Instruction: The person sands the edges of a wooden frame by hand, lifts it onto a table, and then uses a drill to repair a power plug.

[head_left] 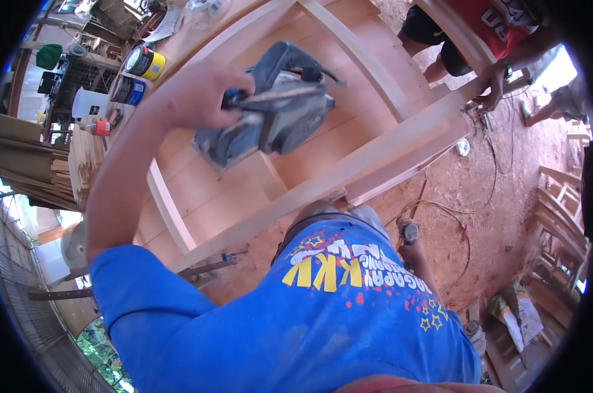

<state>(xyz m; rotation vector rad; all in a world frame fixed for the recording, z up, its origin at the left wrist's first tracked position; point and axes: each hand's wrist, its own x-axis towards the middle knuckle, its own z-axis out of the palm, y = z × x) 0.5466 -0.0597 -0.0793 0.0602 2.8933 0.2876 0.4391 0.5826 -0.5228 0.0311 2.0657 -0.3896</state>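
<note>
My left hand (226, 98) was closed round the power tool (270, 118); my right hand (408, 230) was on my side of the long rail (349, 164), too unclear to tell whether it held anything. Carrying something so bulky one-handed, I judged, called for a firm wrist and keeping its edges clear of the rail. The tool was across the rail from me, tilted over the wooden panel (355, 118), grey, boxy and slightly blurred.
</note>
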